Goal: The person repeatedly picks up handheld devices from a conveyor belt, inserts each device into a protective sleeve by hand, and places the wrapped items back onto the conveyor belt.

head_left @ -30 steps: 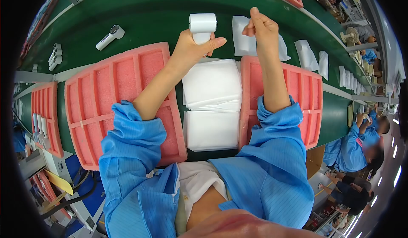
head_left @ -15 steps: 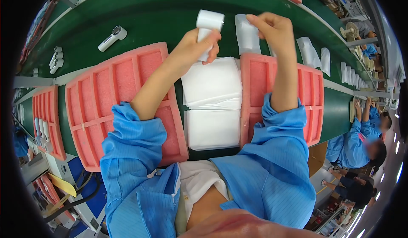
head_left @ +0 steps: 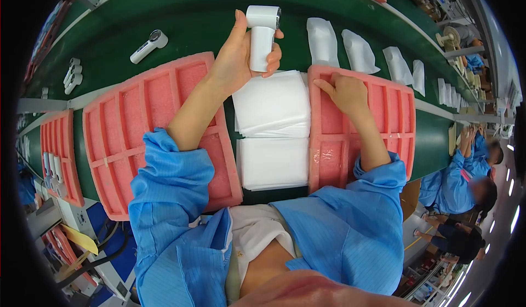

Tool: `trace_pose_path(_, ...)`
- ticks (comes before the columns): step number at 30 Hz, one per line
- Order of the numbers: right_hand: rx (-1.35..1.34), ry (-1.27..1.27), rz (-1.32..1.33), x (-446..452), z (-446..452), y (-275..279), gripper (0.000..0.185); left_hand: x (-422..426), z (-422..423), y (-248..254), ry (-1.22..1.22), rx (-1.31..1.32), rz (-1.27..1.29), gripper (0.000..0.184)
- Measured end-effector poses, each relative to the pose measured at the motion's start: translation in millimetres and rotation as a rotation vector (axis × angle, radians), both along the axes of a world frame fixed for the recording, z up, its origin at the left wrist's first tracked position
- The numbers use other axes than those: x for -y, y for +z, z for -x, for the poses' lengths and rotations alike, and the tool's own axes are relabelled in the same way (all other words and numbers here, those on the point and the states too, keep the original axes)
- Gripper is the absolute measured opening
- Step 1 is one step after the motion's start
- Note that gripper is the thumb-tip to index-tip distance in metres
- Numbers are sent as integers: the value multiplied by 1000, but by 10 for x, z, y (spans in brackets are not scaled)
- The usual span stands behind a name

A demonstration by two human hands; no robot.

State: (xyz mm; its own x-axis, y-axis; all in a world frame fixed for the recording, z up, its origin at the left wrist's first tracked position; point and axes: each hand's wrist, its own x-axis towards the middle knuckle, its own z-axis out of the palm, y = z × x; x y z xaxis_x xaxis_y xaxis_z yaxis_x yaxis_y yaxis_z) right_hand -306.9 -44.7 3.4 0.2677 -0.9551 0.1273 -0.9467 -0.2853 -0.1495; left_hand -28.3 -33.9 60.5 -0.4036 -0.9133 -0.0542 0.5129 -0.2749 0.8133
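My left hand [head_left: 241, 55] is closed around the handle of a small white handheld fan [head_left: 262, 46], held upright with its round head at the top. My right hand [head_left: 346, 93] hovers above the right pink foam tray [head_left: 331, 118]; its fingers curl loosely, the thumb stands apart, and nothing shows in it. Just beyond it on the green bench lies a filled white sleeve [head_left: 322, 41], with another white sleeve [head_left: 359, 52] beside it. Below my left hand are two stacks of flat white sleeves, a far stack [head_left: 271, 104] and a near stack [head_left: 274, 163].
A second white fan [head_left: 149, 46] lies on the bench at left, behind the left pink foam tray [head_left: 156, 101]. Farther left, a smaller foam tray [head_left: 57, 137] holds several fans. More wrapped pieces [head_left: 398, 66] lie at right. Co-workers in blue [head_left: 449, 183] sit at far right.
My right hand has let go of the filled sleeve and drawn back toward me over the tray. My left hand has turned the fan more upright, its head moving slightly up and left.
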Motion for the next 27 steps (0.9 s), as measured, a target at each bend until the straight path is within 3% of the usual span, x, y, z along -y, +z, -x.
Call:
trace_pose_path(2, 213, 26, -1, 51, 126, 53, 63, 26, -12, -29, 4, 21, 22, 80)
trace_pose_path(5, -147, -195, -15, -62, 235, 251, 58, 29, -4, -23, 32, 55, 57, 79)
trace_pose_path(8, -117, -156, -518, 59, 358, 172, 54, 42, -9, -58, 29, 95, 118, 78)
trace_pose_path(11, 43, -69, -366, 56, 491, 0, 50, 14, 24, -31, 68, 145, 187, 76)
trace_pose_path(17, 142, 13, -462, 33, 642, 39, 34, 5, 47, -51, 87, 200, 265, 76)
trace_pose_path(20, 476, 65, -826, 54, 834, 153, 25, 18, 40, -109, 122, 211, 329, 66)
trace_pose_path(23, 556, 378, -787, -30, 940, 362, 39, 50, 42, -143, 252, 297, 545, 37)
trace_pose_path(25, 275, 272, -404, -92, 829, 563, 52, 30, 6, -62, 407, 774, 755, 28)
trace_pose_path(26, 139, 214, -219, -145, 705, 699, 58, -1, -3, -36, 476, 1017, 846, 32)
trace_pose_path(27, 244, 273, -199, -176, 490, 896, 60, -7, -13, -39, 536, 1140, 920, 40)
